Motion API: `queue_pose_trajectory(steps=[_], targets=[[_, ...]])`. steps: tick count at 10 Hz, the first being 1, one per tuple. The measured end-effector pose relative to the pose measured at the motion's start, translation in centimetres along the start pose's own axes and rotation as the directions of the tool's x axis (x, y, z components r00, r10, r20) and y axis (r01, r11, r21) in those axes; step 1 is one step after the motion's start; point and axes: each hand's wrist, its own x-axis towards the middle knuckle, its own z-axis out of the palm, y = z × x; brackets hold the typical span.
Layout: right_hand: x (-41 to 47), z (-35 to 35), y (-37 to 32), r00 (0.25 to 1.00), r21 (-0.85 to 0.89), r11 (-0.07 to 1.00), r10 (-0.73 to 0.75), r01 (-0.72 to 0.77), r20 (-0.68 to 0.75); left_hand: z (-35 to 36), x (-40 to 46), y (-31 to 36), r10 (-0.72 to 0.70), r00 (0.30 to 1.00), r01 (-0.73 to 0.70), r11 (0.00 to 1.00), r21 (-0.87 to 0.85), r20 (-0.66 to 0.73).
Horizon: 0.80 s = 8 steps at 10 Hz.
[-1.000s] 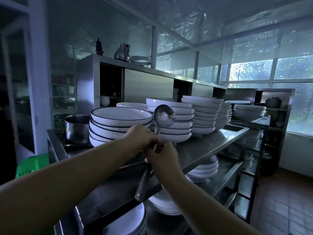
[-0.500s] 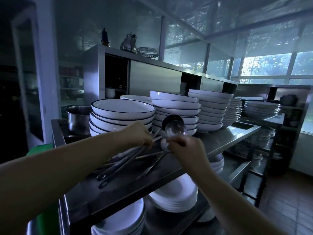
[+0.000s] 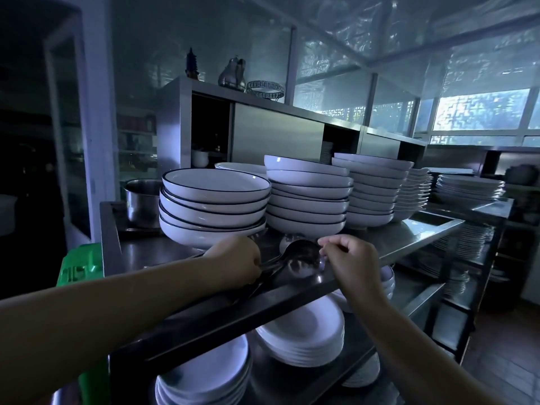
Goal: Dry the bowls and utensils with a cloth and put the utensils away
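Putting-away stage, by the look of it: a person's left hand (image 3: pixel 238 260) is closed around the handles of a bundle of ladles (image 3: pixel 295 260), while the right hand (image 3: pixel 352 258) pinches the rim of one ladle bowl between thumb and curled fingers — the utensils lie low on the steel worktop (image 3: pixel 409 233), just in front of the stacked bowls. No cloth is visible. The next move seems to call for setting the ladles flat and letting go without knocking the black-rimmed bowls (image 3: pixel 214 204) at 12 o'clock from the left hand. Further white bowl stacks (image 3: pixel 308 194) run toward 2 o'clock along the worktop; a steel pot (image 3: pixel 141 201) sits at 10 o'clock. Plates (image 3: pixel 304 331) fill the shelf below, at 6 o'clock. Behind — a steel cabinet (image 3: pixel 274 138), and dim blue light from patterned windows (image 3: pixel 479 109) at 2 o'clock in a dark kitchen store
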Motion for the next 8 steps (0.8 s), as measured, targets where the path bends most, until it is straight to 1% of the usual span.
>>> queue_pose_trajectory(steps=[1,2,3,4,5,6,7,8], targets=[[0.0,0.2,0.2,1.0,-0.023,1.0,-0.013,0.013,0.01,-0.2,0.0,0.1,0.024,1.0,-0.024,1.0,0.017,0.011],[-0.2,0.4,0.2,0.998,-0.095,0.994,-0.052,0.054,0.017,0.1,-0.5,0.1,0.043,0.999,-0.043,0.997,0.07,-0.009],[-0.7,0.3,0.3,0.994,-0.163,0.981,-0.106,0.108,0.024,0.3,-1.1,-0.1,0.031,0.999,-0.028,0.992,0.126,-0.024],[-1.2,0.3,0.4,0.992,-0.211,0.969,-0.122,0.126,0.03,-0.4,-1.8,-0.2,0.05,0.996,-0.037,0.985,0.167,-0.077],[-1.9,0.5,0.0,0.993,-0.288,0.951,-0.106,0.115,0.046,-1.7,-2.8,0.0,0.095,0.982,-0.071,0.986,0.148,-0.162],[-3.0,1.2,-0.8,0.993,-0.368,0.922,-0.11,0.118,0.043,-2.9,-4.2,0.3,0.149,0.966,-0.127,0.985,0.112,-0.21],[-4.7,1.5,-2.0,0.99,-0.481,0.866,-0.137,0.141,0.043,-3.4,-6.0,0.8,0.193,0.957,-0.174,0.979,0.103,-0.216],[-6.9,1.8,-2.6,0.982,-0.575,0.801,-0.187,0.168,0.025,-3.5,-7.7,0.5,0.287,0.928,-0.262,0.956,0.131,-0.237]])
